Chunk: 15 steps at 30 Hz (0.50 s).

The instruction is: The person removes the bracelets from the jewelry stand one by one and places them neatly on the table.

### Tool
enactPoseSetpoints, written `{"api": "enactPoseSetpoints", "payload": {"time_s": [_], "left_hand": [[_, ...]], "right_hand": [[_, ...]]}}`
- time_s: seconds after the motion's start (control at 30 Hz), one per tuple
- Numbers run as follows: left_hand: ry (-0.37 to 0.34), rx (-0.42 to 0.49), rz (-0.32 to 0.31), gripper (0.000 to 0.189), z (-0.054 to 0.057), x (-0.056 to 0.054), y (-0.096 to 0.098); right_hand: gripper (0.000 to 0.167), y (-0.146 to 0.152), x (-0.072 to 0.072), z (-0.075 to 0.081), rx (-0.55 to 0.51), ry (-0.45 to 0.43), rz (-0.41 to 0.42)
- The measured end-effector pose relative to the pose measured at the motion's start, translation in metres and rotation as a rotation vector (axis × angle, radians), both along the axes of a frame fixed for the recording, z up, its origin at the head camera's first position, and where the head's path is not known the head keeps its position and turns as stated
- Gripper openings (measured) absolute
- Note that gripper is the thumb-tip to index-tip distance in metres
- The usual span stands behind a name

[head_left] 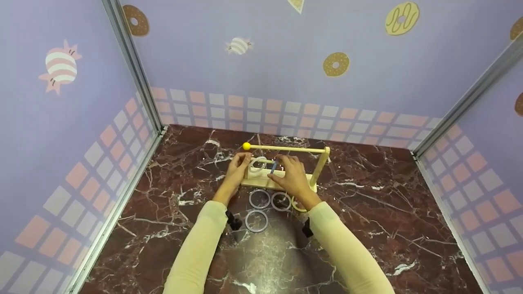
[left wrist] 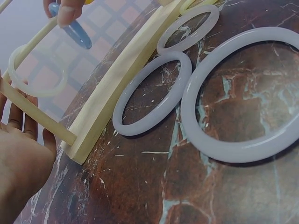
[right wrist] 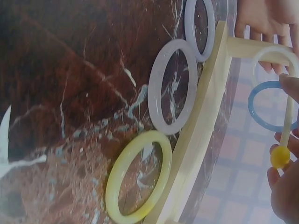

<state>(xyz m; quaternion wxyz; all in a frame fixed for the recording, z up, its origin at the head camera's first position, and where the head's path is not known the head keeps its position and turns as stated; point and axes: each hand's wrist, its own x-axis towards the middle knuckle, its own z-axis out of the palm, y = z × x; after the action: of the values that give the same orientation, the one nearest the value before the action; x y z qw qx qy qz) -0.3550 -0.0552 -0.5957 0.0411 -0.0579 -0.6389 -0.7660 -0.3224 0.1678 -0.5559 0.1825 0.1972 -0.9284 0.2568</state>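
Ring (left wrist: 80,36), blue, pinched by right hand (head_left: 295,175); left hand (head_left: 236,171), fingers loosely extended beside stand (left wrist: 122,77); hard push along rod (left wrist: 35,43) could tip stand.

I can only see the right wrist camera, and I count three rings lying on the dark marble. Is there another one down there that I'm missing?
Observer: Yes! A lavender ring lies there too; in the head view it is closer to the bottom edge than your three.
Child: Cool! I can see one yellow ball close to the right hand that pinches the blue ring. Is there another ball?
Observer: Yes, the head view shows a second ball on the left end of the upper rod.
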Motion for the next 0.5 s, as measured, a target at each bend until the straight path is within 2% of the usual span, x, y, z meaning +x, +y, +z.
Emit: {"api": "enactPoseSetpoints", "payload": {"time_s": [0.27, 0.5], "left_hand": [[-0.005, 0.02, 0.016, 0.036, -0.003, -0.003, 0.001], [-0.015, 0.045, -0.003, 0.032, -0.003, -0.003, 0.0]], "right_hand": [[0.069, 0.017, 0.002, -0.001, -0.062, -0.013, -0.019], [0.069, 0.028, 0.002, -0.003, -0.09, -0.004, -0.036]]}}
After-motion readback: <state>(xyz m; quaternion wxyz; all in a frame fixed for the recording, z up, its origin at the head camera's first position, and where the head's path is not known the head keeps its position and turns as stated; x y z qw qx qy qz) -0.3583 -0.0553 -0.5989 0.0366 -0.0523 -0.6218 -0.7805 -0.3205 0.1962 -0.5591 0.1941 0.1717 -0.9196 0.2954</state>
